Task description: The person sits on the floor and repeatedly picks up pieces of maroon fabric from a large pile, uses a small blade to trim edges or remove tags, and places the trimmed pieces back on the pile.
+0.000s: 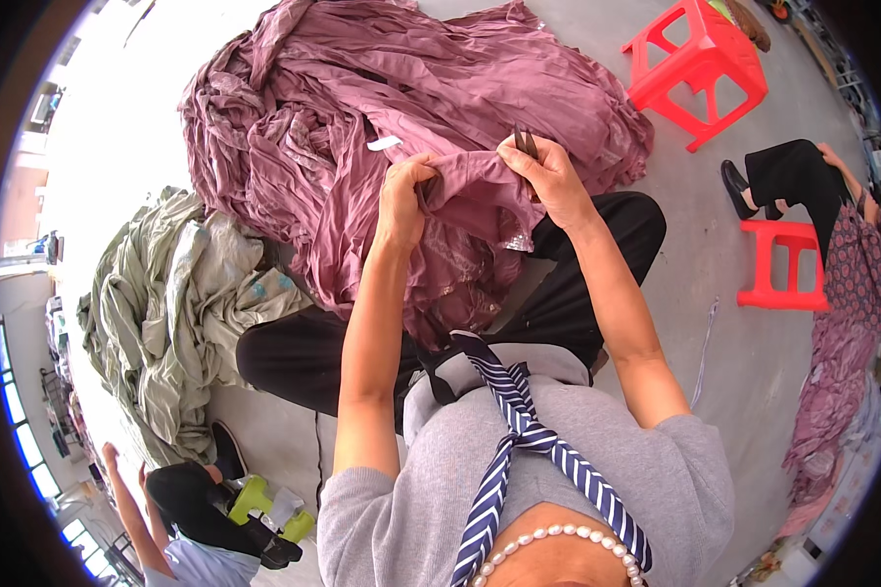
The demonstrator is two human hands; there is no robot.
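A large heap of mauve-pink garments (401,88) lies on the grey floor in front of me, and one piece drapes over my lap. My left hand (406,196) pinches a fold of this mauve cloth (480,186) with its fingers closed. My right hand (548,176) grips the same fold from the other side and also holds a small dark tool (526,145) that sticks up between its fingers. The cloth is stretched a little between both hands. A white tag (384,143) shows on the heap just beyond my left hand.
A pile of pale green cloth (166,303) lies at my left. A red plastic stool (700,68) stands at the far right, another red stool (781,264) holds a seated person in patterned clothes. A second person (191,528) crouches at lower left by a yellow-green stool (255,499).
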